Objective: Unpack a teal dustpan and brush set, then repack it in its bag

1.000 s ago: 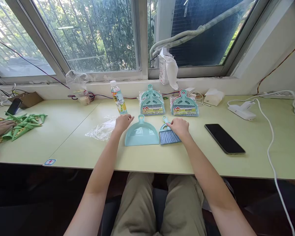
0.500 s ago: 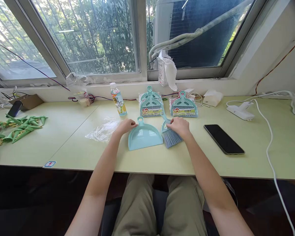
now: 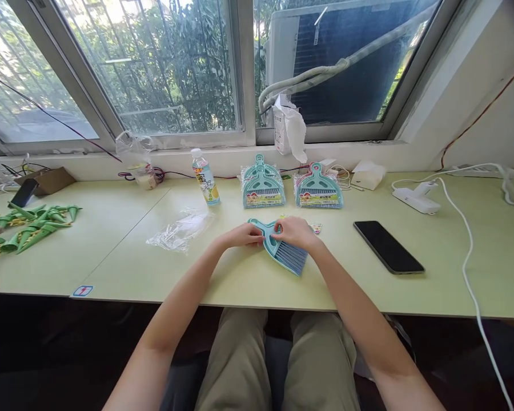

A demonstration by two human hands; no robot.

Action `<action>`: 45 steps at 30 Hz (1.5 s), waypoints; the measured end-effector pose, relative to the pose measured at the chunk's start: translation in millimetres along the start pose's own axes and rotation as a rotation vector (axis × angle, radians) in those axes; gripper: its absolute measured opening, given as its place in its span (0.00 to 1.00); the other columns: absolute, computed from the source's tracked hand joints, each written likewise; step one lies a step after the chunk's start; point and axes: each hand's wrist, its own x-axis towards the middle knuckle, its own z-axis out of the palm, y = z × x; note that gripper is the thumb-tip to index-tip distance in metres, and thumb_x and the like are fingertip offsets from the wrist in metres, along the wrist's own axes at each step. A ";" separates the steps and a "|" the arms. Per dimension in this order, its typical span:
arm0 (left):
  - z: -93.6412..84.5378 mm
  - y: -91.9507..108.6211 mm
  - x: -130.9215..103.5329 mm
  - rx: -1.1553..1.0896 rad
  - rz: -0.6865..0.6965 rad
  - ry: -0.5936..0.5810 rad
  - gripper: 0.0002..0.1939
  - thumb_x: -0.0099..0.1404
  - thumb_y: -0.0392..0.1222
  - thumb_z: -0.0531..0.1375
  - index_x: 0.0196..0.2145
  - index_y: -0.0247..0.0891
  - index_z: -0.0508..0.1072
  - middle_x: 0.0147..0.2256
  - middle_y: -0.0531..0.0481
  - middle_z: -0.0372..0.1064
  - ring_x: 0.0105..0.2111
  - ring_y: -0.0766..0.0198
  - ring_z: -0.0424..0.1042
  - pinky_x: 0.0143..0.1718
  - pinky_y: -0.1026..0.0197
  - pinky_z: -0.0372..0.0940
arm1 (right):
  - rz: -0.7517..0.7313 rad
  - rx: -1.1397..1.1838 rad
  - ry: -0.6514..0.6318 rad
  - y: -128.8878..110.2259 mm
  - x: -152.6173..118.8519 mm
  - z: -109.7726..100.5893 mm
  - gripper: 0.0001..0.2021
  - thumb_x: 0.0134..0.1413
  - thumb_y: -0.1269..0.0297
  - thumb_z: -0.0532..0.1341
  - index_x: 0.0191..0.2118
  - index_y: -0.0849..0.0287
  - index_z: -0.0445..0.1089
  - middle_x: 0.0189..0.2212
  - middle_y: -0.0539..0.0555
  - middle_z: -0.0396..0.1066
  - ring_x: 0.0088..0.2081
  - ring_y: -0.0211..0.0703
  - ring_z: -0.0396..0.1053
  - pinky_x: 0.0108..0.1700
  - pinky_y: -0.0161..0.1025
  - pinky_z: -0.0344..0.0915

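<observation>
A small teal brush (image 3: 288,255) is being pressed into a matching mini dustpan (image 3: 262,227) at the near middle of a pale green desk (image 3: 248,282). The left hand (image 3: 245,234) is closed on the dustpan's handle end, while the right hand (image 3: 297,232) is gripping the brush near its handle, the grey-blue bristles fanning toward the desk edge. The two pieces are being held together as one set; whether the brush is fully seated cannot be judged, the joint being covered by the fingers. Wrapping appears not yet done: a clear plastic bag (image 3: 179,231) is lying loose to the left, untouched. Right of the hands, a black phone (image 3: 388,246) is lying flat. Farther back, two bagged brush-and-dustpan sets (image 3: 262,186) (image 3: 318,187) are resting finished beside a drink bottle (image 3: 205,177), below the window.
</observation>
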 end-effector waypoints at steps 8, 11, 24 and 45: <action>-23.7 -16.4 -14.6 0.840 0.127 0.613 0.23 0.57 0.38 0.66 0.50 0.43 0.70 0.52 0.43 0.67 0.52 0.51 0.64 0.50 0.51 0.60 | 0.018 0.023 -0.013 2.3 2.8 4.1 0.14 0.53 0.51 0.60 0.38 0.53 0.74 0.35 0.53 0.76 0.38 0.44 0.71 0.35 0.35 0.57; -13.1 -18.8 -7.6 0.958 0.250 0.505 0.21 0.61 0.34 0.62 0.52 0.41 0.67 0.54 0.42 0.65 0.55 0.53 0.62 0.53 0.51 0.59 | 0.022 0.049 -0.001 3.1 4.8 8.3 0.13 0.53 0.50 0.60 0.37 0.53 0.73 0.35 0.53 0.75 0.37 0.43 0.70 0.34 0.35 0.56; 12.8 -27.7 7.8 0.791 0.224 0.351 0.20 0.66 0.26 0.48 0.51 0.33 0.71 0.54 0.34 0.67 0.55 0.54 0.68 0.49 0.56 0.65 | 0.016 0.215 -0.008 4.9 8.2 16.4 0.11 0.54 0.53 0.61 0.35 0.55 0.70 0.34 0.51 0.74 0.35 0.41 0.69 0.30 0.35 0.52; -11.4 -26.0 -7.0 0.913 0.153 0.605 0.21 0.65 0.27 0.49 0.50 0.40 0.71 0.46 0.43 0.71 0.51 0.57 0.67 0.45 0.57 0.67 | 0.358 0.182 0.155 84.3 16.9 24.0 0.14 0.56 0.65 0.60 0.48 0.62 0.72 0.51 0.61 0.68 0.55 0.50 0.62 0.49 0.38 0.59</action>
